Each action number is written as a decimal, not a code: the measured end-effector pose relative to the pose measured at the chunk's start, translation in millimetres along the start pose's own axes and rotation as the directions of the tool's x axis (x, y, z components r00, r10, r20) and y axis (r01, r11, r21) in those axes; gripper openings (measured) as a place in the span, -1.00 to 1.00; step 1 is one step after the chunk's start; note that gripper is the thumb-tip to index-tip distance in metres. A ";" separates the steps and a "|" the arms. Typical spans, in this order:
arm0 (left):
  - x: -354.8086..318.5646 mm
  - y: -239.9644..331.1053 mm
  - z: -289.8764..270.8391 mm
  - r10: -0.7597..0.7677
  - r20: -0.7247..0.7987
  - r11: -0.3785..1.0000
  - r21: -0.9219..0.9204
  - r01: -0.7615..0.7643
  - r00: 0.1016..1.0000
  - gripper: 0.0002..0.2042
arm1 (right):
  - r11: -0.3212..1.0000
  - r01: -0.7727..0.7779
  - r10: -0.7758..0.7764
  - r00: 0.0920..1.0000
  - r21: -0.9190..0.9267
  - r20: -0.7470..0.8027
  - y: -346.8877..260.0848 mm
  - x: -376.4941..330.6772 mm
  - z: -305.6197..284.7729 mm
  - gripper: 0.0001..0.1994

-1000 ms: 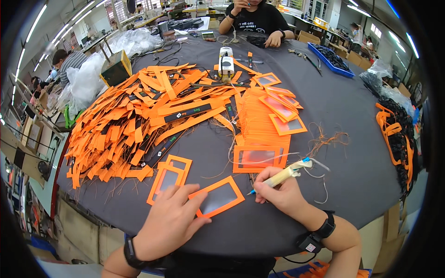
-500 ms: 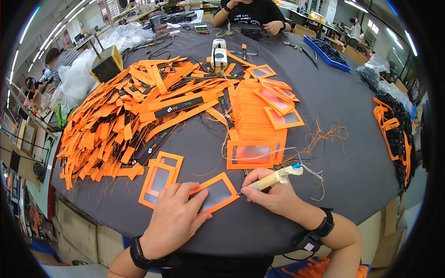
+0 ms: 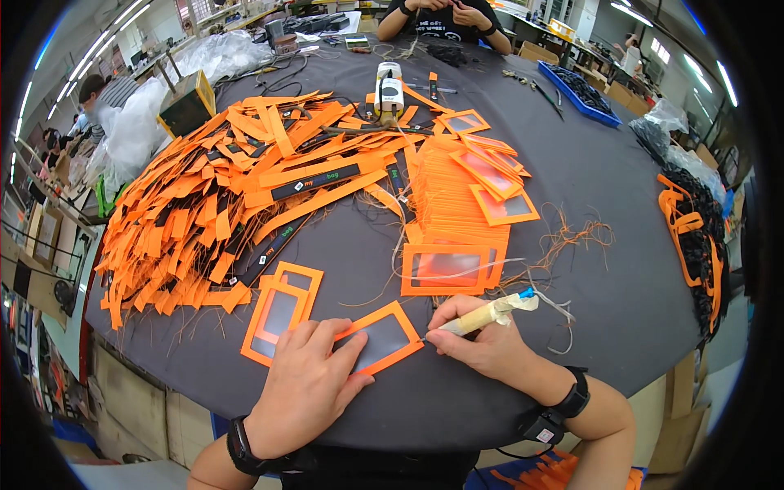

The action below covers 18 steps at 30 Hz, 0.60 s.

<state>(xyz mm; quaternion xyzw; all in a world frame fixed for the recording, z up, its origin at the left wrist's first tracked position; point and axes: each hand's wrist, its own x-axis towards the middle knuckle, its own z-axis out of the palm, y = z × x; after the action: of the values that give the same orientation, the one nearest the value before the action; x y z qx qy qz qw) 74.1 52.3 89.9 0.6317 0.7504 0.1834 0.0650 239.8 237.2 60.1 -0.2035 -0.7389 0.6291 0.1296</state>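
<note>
My left hand lies flat, fingers spread, over the left part of an orange-bordered rectangular piece with a clear window. It presses this piece to the dark tabletop. In my right hand is a pen-shaped tool wrapped in pale tape, with a blue bit and a cable at its rear end. The tool's thin tip meets the piece's right corner, or nearly so. Two overlapping orange window pieces lie just left of my left fingers, and the hand partly covers the nearer one.
A large heap of orange and black fabric strips spreads across the left. Beyond my right hand stands a long stack of orange window pieces, with loose threads beside it. A blue tray lies far right; another person's hands are across the table.
Both my hands, the piece and the tool stay nearly in place. The view has shifted slightly. Across the table, the other person's hands have come together.
</note>
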 end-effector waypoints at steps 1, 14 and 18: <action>0.2 0.0 0.1 0.000 0.000 1.000 -0.001 0.000 1.000 -0.55 | 1.000 0.004 -0.004 1.000 0.002 -0.001 0.5 0.0 -0.1 -0.89; 0.8 -0.7 2.9 0.001 -0.036 0.996 -0.091 -0.004 0.999 -0.51 | 0.936 0.003 0.052 0.988 0.353 -0.147 6.9 1.3 -8.1 -0.91; 1.1 1.3 0.1 0.061 -0.066 0.996 -0.056 -0.065 0.996 -0.46 | 0.922 0.037 0.054 0.973 0.386 -0.223 7.1 0.7 -8.8 -0.92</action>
<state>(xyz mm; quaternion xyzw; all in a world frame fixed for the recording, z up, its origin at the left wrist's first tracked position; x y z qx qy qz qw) 75.1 53.6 90.4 0.6468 0.7260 0.2275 0.0534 244.1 246.2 54.7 -0.2482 -0.5789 0.7357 0.2491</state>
